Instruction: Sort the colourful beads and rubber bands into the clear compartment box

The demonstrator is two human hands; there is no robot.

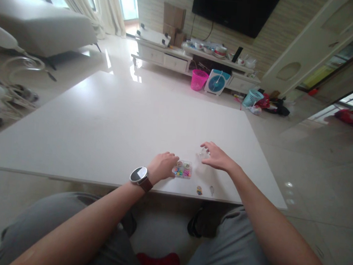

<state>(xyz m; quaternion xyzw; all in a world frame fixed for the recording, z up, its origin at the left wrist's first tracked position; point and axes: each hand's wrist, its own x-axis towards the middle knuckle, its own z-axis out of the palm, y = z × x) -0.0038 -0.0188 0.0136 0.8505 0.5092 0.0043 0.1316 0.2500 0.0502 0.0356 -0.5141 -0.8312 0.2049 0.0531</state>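
A small clear compartment box (pixel 183 171) with colourful little pieces in its sections lies near the table's front edge. My left hand (pixel 162 166), with a watch (pixel 138 174) on its wrist, grips the box at its left side between thumb and fingers. To the right of the box, my right hand (pixel 217 156) is raised a little over the table, its curled fingers and thumb around a clear plastic piece (pixel 203 154); its exact shape is blurred. Nearer the edge lie a small yellow and blue figure charm (pixel 199 190) and a small silvery piece (pixel 211 190).
The white table (pixel 134 124) ends just before my knees. Beyond it stand a pink basket (pixel 198 80), a blue fan (pixel 218 83) and a light blue basket (pixel 253 98), by a low cabinet (pixel 154 55) under a television (pixel 235 7). A sofa (pixel 43 26) is at the left.
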